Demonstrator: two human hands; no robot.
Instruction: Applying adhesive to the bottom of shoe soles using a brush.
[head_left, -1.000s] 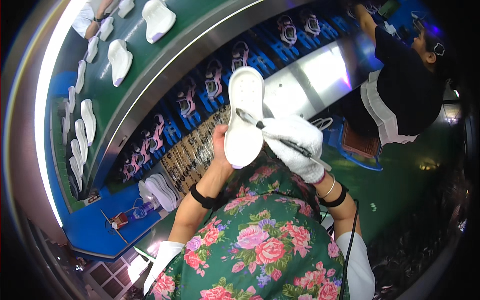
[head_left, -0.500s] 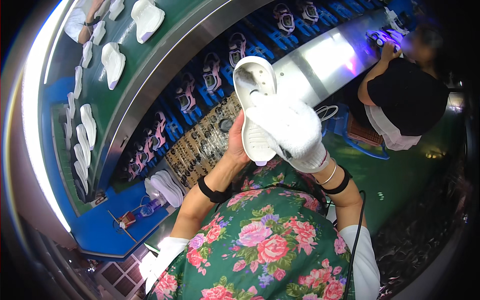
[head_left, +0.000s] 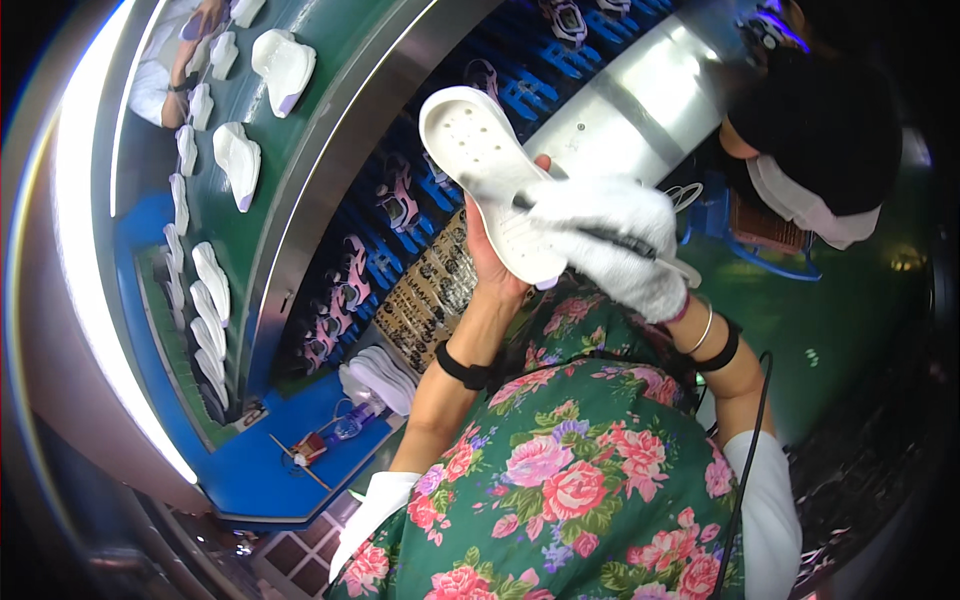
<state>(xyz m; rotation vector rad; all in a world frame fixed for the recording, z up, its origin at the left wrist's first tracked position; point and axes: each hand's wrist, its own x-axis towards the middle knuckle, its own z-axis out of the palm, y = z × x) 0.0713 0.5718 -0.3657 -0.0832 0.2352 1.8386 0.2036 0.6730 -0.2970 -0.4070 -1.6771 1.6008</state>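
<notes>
The white-gloved right hand [head_left: 632,215] has its grip clamped on a slender dark-handled brush [head_left: 616,239]; just left, the bare left hand [head_left: 487,255] clasps a white moulded shoe sole [head_left: 478,140] from beneath, presumably to present its hollow face to the brush.

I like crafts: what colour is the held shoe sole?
The shoe sole is mostly white, clearest in the head view.

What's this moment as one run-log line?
Left hand: bare, holding white sole | Right hand: white-gloved, gripping brush over sole, tip blurred, contact unclear | Nearby: more soles on green surface
</notes>
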